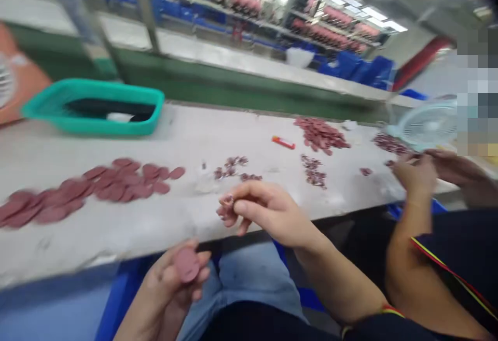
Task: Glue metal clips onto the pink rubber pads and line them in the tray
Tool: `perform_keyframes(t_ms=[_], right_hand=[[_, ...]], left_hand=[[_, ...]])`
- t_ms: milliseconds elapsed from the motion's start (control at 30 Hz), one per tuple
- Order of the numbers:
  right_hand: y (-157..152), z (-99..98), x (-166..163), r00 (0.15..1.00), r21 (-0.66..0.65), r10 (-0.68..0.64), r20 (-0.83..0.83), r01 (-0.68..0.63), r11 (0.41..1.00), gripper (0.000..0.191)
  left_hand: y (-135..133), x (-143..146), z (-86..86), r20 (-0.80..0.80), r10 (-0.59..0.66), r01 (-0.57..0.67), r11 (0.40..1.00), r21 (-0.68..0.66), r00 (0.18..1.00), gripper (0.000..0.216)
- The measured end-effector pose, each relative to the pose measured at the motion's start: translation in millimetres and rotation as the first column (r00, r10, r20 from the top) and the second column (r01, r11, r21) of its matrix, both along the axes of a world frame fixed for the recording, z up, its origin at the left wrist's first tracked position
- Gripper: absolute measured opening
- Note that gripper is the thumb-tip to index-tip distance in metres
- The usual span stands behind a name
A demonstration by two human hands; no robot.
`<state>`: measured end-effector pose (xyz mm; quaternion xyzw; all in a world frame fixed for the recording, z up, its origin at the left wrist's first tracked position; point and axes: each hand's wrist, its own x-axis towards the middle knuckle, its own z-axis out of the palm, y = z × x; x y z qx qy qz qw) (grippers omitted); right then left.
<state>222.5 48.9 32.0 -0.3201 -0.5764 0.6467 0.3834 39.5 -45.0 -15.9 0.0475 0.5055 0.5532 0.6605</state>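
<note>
Below the table's front edge, my left hand [175, 279] is closed on a flat round reddish-brown disc [187, 265], its face turned up. My right hand [268, 211] pinches a small shiny coppery piece [227, 201] between thumb and fingertips, above the table edge; its exact kind is too blurred to tell. Just beyond that hand lies a small group of similar shiny pieces [231, 166]. A long heap of reddish discs [124, 180] spreads over the table to the left.
A green plastic basket [155, 115] with dark contents stands at the back left. On the white table [257, 123] lie a red tube [284, 142], another disc pile [321, 135] and more small pieces [313, 171]. At right, a co-worker's hands [418, 172] work near a pale blue basket [428, 123].
</note>
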Motion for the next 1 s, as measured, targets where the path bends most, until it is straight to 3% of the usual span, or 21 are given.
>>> perform_keyframes(t_ms=[133, 267, 400, 600, 1000], right_hand=[[-39, -18.3, -10, 0.999, 0.076, 0.039, 0.02, -0.04, 0.996, 0.013], [-52, -21.3, -19, 0.996, 0.146, 0.089, 0.025, -0.092, 0.985, 0.014], [-60, -21.7, -26, 0.996, 0.223, 0.024, 0.081, -0.042, 0.974, 0.016], [-67, -19.8, -28, 0.987, 0.383, -0.082, 0.141, 0.022, 0.923, 0.017], [-62, -12.9, -23, 0.97, 0.564, -0.077, 0.231, -0.069, 0.823, 0.015]], left_hand=[[-12, 6, 16.6, 0.041, -0.03, 0.028, 0.999, 0.035, 0.999, 0.05], [-27, -2, 10.3, 0.036, -0.076, 0.072, 0.99, 0.12, 0.996, 0.047], [-34, -7, 5.7, 0.048, -0.144, 0.132, 0.972, 0.197, 0.988, 0.045], [-35, -6, 5.3, 0.058, -0.133, 0.118, 0.97, 0.211, 0.989, 0.042], [-29, -4, 0.2, 0.04, -0.174, 0.164, 0.97, 0.178, 0.984, 0.036]])
